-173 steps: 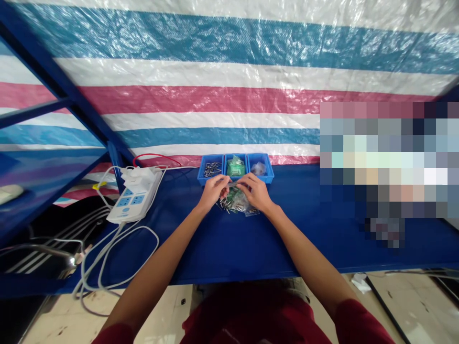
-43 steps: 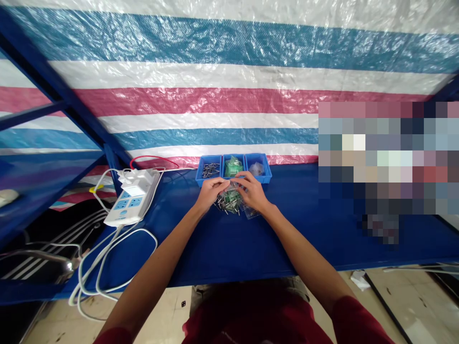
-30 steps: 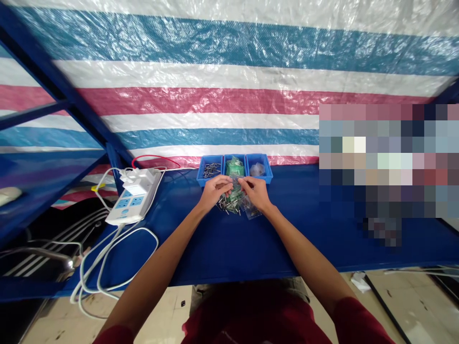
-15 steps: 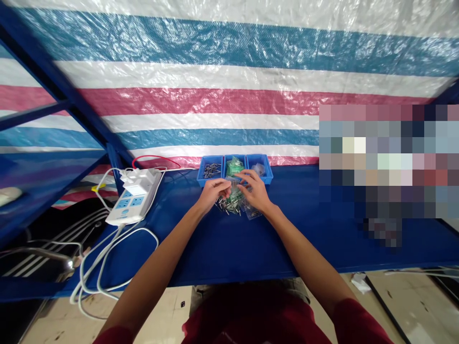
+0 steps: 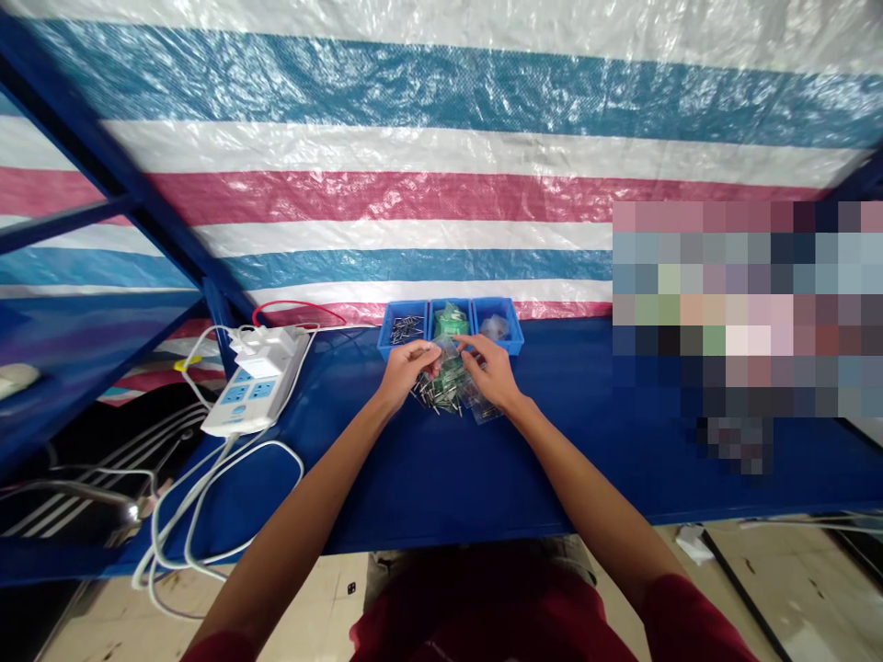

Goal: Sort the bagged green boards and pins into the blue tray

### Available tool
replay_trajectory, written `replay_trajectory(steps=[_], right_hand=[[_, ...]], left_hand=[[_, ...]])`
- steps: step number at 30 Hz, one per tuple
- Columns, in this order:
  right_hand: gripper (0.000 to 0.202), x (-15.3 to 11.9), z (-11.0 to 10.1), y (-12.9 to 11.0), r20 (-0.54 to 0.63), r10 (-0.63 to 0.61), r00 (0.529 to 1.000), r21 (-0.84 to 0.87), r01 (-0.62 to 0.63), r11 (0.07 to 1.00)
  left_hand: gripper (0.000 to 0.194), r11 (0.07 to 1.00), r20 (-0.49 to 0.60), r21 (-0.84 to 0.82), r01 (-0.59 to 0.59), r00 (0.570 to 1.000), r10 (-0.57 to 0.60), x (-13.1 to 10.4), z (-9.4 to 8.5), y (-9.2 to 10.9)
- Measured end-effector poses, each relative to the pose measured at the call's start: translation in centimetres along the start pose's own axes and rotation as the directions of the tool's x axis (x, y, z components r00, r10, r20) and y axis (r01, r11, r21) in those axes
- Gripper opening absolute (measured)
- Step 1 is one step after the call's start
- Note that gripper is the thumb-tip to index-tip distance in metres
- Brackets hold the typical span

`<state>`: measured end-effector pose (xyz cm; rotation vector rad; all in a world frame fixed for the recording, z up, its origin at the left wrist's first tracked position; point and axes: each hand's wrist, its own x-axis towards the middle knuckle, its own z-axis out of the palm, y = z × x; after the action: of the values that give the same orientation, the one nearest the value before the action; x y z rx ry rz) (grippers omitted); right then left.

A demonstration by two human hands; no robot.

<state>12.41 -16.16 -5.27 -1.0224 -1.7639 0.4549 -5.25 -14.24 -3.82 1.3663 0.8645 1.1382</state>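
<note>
A small clear plastic bag point(image 5: 445, 348) is stretched between my hands. My left hand point(image 5: 406, 371) pinches its left side between thumb and fingers. At its right side, my right hand point(image 5: 491, 371) has its curled fingertips closed on the bag's edge. Below them on the table lies a pile of metal screw-like pieces point(image 5: 439, 399) and green packets point(image 5: 455, 375). Filled clear bags point(image 5: 488, 410) lie under my right hand. Three blue bins stand just behind: the left bin point(image 5: 393, 350) contains metal pieces, the middle one green packets point(image 5: 451, 319), the right one clear bags point(image 5: 495, 326).
On the left of the blue table point(image 5: 441, 487) is a white power strip point(image 5: 252, 395) with plugged-in adapters and looped white cables point(image 5: 200, 501). A striped plastic sheet point(image 5: 414, 198) hangs behind. A blue metal frame point(image 5: 124, 184) rises at left. The right side is pixelated.
The clear bag now shows spread between my hands. My right fingertips have closed in on its edge, and my left hand has shifted slightly left.
</note>
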Motion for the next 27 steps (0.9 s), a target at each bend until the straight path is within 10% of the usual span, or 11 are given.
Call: replay_trajectory(steps=[5,9,14,20,27], right_hand=[[0.021,-0.1,0.3,0.1,0.035,-0.073,0.997,-0.032,0.074,0.997],[0.024,0.3,0.5,0.4,0.065,0.146,0.987,0.138,-0.154,0.978],[0.031,0.9,-0.2,0.3,0.248,0.455,0.855,0.507,-0.515,0.691],[0.026,1.0,0.1,-0.4,0.003,0.623,0.782,0.780,-0.392,0.488],[0.015,0.6,0.3,0.1,-0.096,0.607,0.789,0.632,-0.422,0.649]], left_hand=[[0.038,0.987,0.029,-0.070,0.147,0.989,-0.145,-0.1,0.0,0.2],[0.043,0.997,-0.099,0.010,0.082,0.992,-0.081,0.1,-0.2,0.1],[0.039,0.983,-0.095,0.183,-0.015,0.995,0.033,0.4,-0.4,-0.3],[0.035,0.974,-0.101,0.221,-0.049,0.992,0.073,0.5,-0.5,-0.5],[0.029,0.960,-0.097,0.276,-0.052,0.992,0.082,0.5,-0.8,-0.6]])
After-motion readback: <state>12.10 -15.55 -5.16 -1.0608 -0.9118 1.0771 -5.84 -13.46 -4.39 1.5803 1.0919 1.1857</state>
